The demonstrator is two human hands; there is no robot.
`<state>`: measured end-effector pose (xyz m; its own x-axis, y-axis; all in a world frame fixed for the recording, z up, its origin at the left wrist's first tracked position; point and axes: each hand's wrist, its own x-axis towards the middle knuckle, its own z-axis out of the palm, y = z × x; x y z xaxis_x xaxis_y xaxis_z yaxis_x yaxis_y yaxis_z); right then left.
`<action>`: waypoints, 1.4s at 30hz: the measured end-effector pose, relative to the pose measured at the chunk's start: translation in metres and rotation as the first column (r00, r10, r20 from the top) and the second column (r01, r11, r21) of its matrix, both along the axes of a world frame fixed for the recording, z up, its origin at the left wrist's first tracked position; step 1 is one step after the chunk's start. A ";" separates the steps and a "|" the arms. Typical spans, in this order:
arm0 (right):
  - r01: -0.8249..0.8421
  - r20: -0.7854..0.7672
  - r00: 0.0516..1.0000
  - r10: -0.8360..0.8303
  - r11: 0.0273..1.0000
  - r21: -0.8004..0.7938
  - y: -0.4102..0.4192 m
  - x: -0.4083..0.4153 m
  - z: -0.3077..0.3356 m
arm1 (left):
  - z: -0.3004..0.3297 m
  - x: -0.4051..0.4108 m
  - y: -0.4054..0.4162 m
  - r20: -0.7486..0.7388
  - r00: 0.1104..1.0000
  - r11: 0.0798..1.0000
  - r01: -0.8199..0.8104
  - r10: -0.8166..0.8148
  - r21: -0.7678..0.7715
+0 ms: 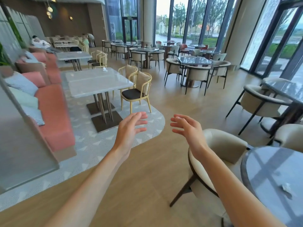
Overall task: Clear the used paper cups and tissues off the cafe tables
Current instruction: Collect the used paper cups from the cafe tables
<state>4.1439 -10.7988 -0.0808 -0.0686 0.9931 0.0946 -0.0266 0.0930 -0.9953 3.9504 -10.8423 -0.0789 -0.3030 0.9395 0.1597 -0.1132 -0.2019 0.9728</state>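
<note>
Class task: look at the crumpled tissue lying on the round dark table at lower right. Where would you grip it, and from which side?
Pinch the tissue from above at its raised crumpled middle; it lies low on the round table, offering no edge to get under. The right hand, open and empty, is probably the nearer one.

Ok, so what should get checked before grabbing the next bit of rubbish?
1. Left hand free: ok, fingers spread, holding nothing.
2. Right hand free: ok, holding nothing.
3. Rubbish found: ok, a crumpled tissue lies on the round table at the right.
4. More rubbish: ok, a small white thing sits on the far edge of the white table; cup or tissue, cannot tell.
5. Way to the round table: not ok, a cream chair stands against it.
6. Bin nearby: cannot tell, none in view.
</note>
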 end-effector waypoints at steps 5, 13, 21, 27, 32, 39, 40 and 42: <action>0.054 0.012 0.998 -0.055 0.998 0.020 0.111 -0.050 0.019 | 0.025 -0.051 0.133 -0.005 0.999 0.998 0.048 -0.048 0.045; 0.169 0.005 0.985 -0.170 0.983 0.070 0.263 -0.094 0.064 | 0.064 -0.085 0.298 -0.025 0.981 0.977 0.195 -0.194 0.082; 0.214 -0.058 0.976 -0.210 0.975 0.066 0.420 -0.101 0.066 | 0.071 -0.099 0.457 -0.001 0.977 0.975 0.214 -0.215 0.055; 0.198 -0.147 0.972 -0.183 0.975 0.101 0.567 -0.095 0.076 | 0.088 -0.084 0.606 -0.012 0.975 0.972 0.220 -0.220 0.082; 0.185 -0.186 0.968 -0.168 0.980 0.078 0.691 -0.081 0.090 | 0.096 -0.066 0.725 -0.018 0.979 0.976 0.205 -0.204 0.069; 0.177 -0.182 0.970 -0.161 0.982 0.070 0.843 -0.067 0.095 | 0.101 -0.061 0.877 -0.013 0.981 0.979 0.192 -0.192 0.070; 0.181 -0.182 0.969 -0.166 0.981 0.066 0.866 -0.065 0.093 | 0.100 -0.059 0.900 -0.015 0.981 0.979 0.192 -0.191 0.068; 0.183 -0.182 0.969 -0.169 0.981 0.059 0.909 -0.063 0.086 | 0.095 -0.056 0.946 -0.014 0.979 0.977 0.203 -0.203 0.066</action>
